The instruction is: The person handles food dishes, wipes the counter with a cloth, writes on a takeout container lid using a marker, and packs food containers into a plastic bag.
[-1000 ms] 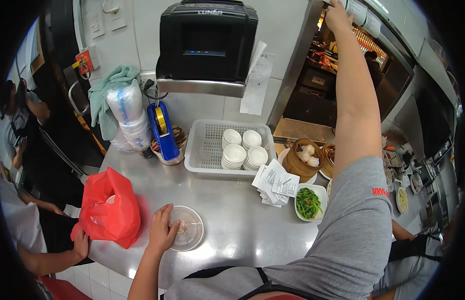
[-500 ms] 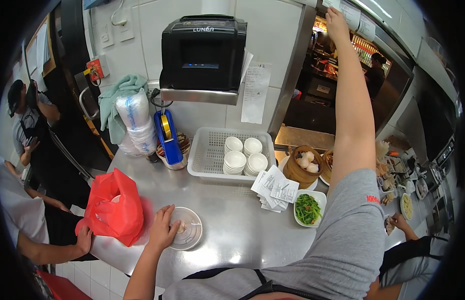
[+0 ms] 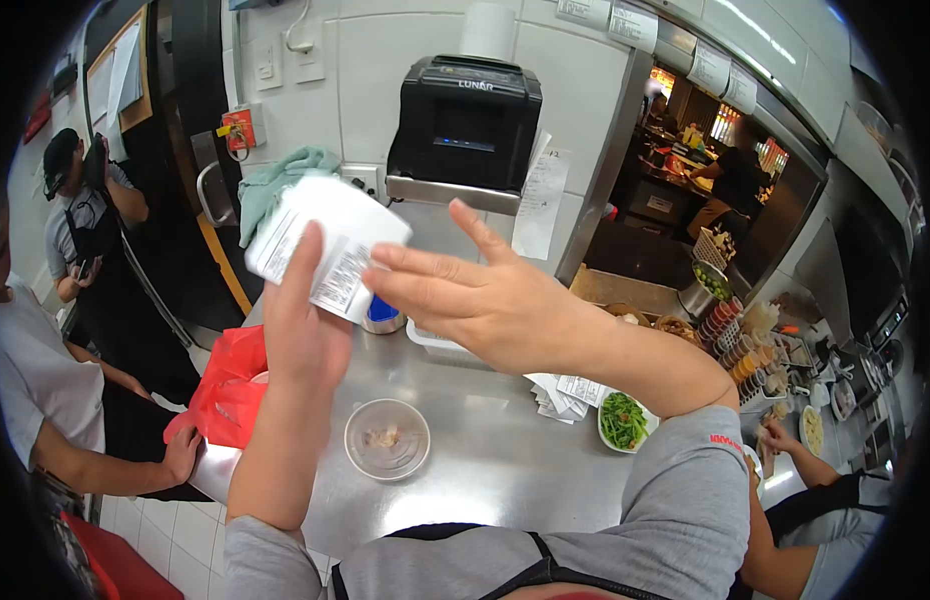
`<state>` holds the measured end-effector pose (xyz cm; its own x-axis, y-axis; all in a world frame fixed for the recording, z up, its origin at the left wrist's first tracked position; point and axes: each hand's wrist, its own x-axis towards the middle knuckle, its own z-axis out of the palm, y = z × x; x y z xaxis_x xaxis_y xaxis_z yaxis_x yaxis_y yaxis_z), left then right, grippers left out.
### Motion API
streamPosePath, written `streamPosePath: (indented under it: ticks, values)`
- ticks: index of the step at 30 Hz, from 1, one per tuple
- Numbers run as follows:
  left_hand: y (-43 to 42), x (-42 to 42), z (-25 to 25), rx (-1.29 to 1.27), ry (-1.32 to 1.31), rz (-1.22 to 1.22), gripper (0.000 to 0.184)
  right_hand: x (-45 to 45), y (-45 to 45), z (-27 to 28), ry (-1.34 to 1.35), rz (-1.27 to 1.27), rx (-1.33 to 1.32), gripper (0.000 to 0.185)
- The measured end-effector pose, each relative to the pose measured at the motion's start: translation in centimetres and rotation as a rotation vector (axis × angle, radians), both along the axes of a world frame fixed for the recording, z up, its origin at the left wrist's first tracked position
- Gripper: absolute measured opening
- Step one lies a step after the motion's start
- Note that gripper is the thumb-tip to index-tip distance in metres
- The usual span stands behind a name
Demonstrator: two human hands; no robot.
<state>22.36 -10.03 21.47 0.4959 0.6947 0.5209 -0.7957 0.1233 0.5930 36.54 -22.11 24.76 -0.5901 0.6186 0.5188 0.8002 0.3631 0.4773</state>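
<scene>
My left hand (image 3: 310, 325) is raised over the counter, closed on a white printed order slip (image 3: 330, 240), its thumb across the front. My right hand (image 3: 480, 305) reaches in from the right with its fingers stretched out and apart. Its fingertips are at the slip's right edge; whether they touch it I cannot tell. Below my hands stands a round clear plastic container (image 3: 387, 440) with some pale food visible inside. A red bag (image 3: 230, 390) rests at the counter's left edge, partly behind my left forearm.
Behind my hands, a white plastic basket (image 3: 450, 345) is mostly hidden. Loose slips (image 3: 555, 400) lie beside a dish of green vegetables (image 3: 622, 420). A black printer (image 3: 465, 125) hangs on the wall. One person's hand (image 3: 183, 455) is near the bag; another person works at right.
My left hand has left the round container and now holds the slip up. My right arm has come down from the slip rail above the pass window to beside the slip.
</scene>
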Motion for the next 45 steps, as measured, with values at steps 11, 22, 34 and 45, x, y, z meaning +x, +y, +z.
streamPosePath:
  ticks: [11, 22, 34, 45]
  values:
    - [1.0, -1.0, 1.5, -0.008, -0.102, 0.022, 0.028, -2.2, 3.6, 3.6, 0.411, 0.189, 0.090, 0.022]
    - [7.0, -6.2, -1.6, 0.203, -0.133, 0.143, 0.022, -3.9, 4.9, 5.7, 0.534, 0.018, 0.422, 0.018]
    - [13.9, -6.8, -12.2, -0.034, 0.191, 0.136, 0.043, -1.0, 18.3, -13.1, 1.579, -0.182, -0.004, 0.023]
    - [14.6, -8.0, -15.1, 0.002, 0.305, 0.167, 0.044, 6.0, 24.0, -21.2, 2.210, -0.487, -0.269, 0.018]
